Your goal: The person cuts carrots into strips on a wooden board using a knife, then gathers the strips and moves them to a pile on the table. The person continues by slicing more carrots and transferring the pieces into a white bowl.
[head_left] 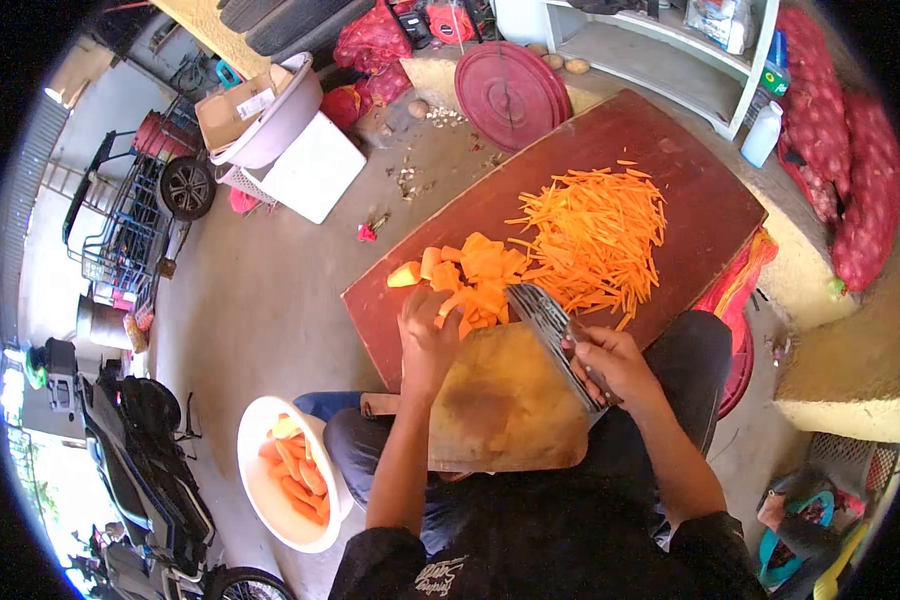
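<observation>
Orange carrot slabs (475, 270) lie stacked at the far edge of the wooden chopping block (500, 410), spilling onto the red board (690, 190) beyond it. Left hand (425, 340) is closed down on the near end of that stack, fingers curled over the slices, at the block's far-left corner. Right hand (610, 365) is clamped round the handle of a cleaver (542, 315) at the block's far-right edge. The blade runs away from the person and leans left, its tip beside the slabs.

The stack lies between the two hands, touching the left one and just left of the blade. Whether the edge rests on carrot cannot be told, since the blade hides the contact. Cut carrot strips (595, 235) are heaped beyond the block to its far right. White bowl (260, 505) of carrot pieces sits on the floor left of the block.
</observation>
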{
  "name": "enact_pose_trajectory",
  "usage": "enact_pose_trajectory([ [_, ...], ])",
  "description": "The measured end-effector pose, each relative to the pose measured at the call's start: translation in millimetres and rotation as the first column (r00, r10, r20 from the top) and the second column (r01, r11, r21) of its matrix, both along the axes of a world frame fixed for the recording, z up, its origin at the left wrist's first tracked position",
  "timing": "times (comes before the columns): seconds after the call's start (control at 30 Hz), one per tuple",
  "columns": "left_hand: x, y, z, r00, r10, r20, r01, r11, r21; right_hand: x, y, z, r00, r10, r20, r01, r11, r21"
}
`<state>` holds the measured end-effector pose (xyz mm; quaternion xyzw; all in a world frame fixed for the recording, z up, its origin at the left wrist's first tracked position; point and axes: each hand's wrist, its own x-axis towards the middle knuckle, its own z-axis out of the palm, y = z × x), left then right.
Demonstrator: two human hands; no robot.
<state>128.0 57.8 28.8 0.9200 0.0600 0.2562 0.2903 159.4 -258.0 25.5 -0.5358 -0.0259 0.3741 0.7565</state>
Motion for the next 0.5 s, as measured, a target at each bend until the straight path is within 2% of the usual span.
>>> enact_pose_trajectory([
  [0.07, -11, -25, 11, 0.999, -0.022, -0.045, 0.010, 0.969, -0.246, -5, -3, 3, 0.982, 0.054, 0.183, -0.051, 0.998, -0.024],
  [0.1, -15, -41, 26, 0.999, -0.035, 0.002, 0.035, 0.984, -0.173, -7, -3, 1, 0.951, 0.072, 0.300, -0.065, 0.997, -0.034],
  [0.13, -16, -51, 37, 0.999, -0.039, 0.028, 0.044, 0.981, -0.188, -10, -1, -1, 0.907, 0.090, 0.411, -0.077, 0.996, -0.047],
  [0.17, -18, -60, 46, 0.998, -0.042, 0.053, 0.051, 0.978, -0.203, -13, 3, -3, 0.775, 0.041, 0.630, -0.020, 0.999, -0.041],
  [0.2, -19, -66, 54, 0.996, -0.040, 0.078, 0.056, 0.974, -0.220, -14, 3, -2, 0.700, 0.076, 0.710, 0.008, 0.993, -0.114],
  [0.23, -20, -66, 61, 0.999, -0.027, -0.021, 0.018, 0.941, -0.337, -16, 3, 1, 0.616, 0.119, 0.779, 0.041, 0.982, -0.183],
  [0.27, -18, -67, 69, 0.997, -0.074, 0.003, 0.071, 0.948, -0.311, -18, 2, 6, 0.525, 0.168, 0.834, 0.080, 0.966, -0.245],
  [0.3, -13, -67, 77, 0.992, -0.122, 0.028, 0.125, 0.952, -0.281, -22, 4, 13, 0.400, 0.243, 0.884, 0.192, 0.920, -0.340],
  [0.33, -8, -68, 83, 0.983, -0.174, 0.051, 0.181, 0.952, -0.246, -21, 2, 15, 0.347, 0.296, 0.890, 0.219, 0.897, -0.384],
  [0.37, -3, -68, 86, 0.965, -0.262, 0.009, 0.258, 0.944, -0.207, -21, 2, 15, 0.298, 0.347, 0.889, 0.250, 0.871, -0.423],
  [0.47, 12, -81, 93, 0.923, -0.328, -0.200, 0.356, 0.927, 0.121, -23, -4, 2, 0.206, 0.433, 0.877, 0.315, 0.819, -0.479],
  [0.5, 18, -85, 88, 0.898, -0.336, -0.285, 0.380, 0.918, 0.115, -23, -7, -1, 0.181, 0.455, 0.872, 0.329, 0.808, -0.489],
])
